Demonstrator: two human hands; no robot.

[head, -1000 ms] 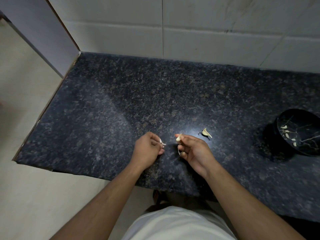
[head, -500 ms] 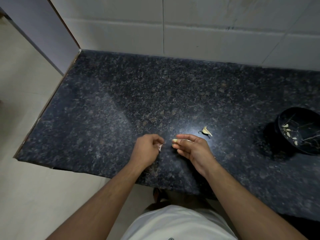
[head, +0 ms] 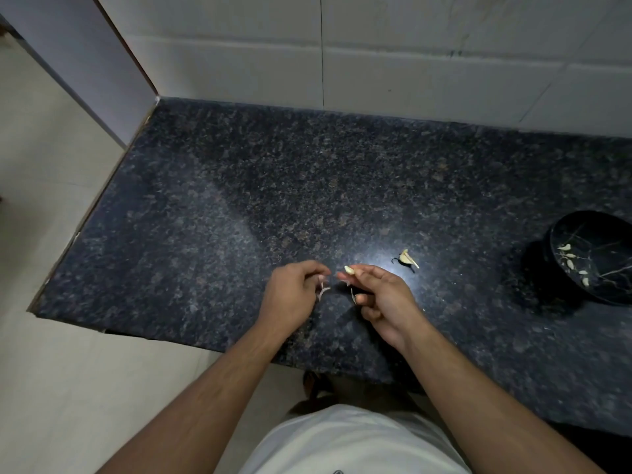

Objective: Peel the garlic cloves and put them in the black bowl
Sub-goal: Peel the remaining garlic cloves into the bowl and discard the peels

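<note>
One clove, two hands, one bowl.
The right hand (head: 383,297) pinched one clove (head: 349,269) at its fingertips above the counter (head: 205,217); the left hand (head: 290,295) was closed on peel (head: 322,289). One scrap (head: 407,258) lay beyond them. The bowl (head: 596,256), far right, held about five cloves.

Dark speckled granite counter (head: 273,186) (a bright glare patch on it); white tiled wall (head: 393,56) behind; pale floor (head: 51,200) left

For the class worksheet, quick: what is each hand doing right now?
Left hand: closed, pinching a strip of garlic skin.
Right hand: closed on a garlic clove at its fingertips.
</note>
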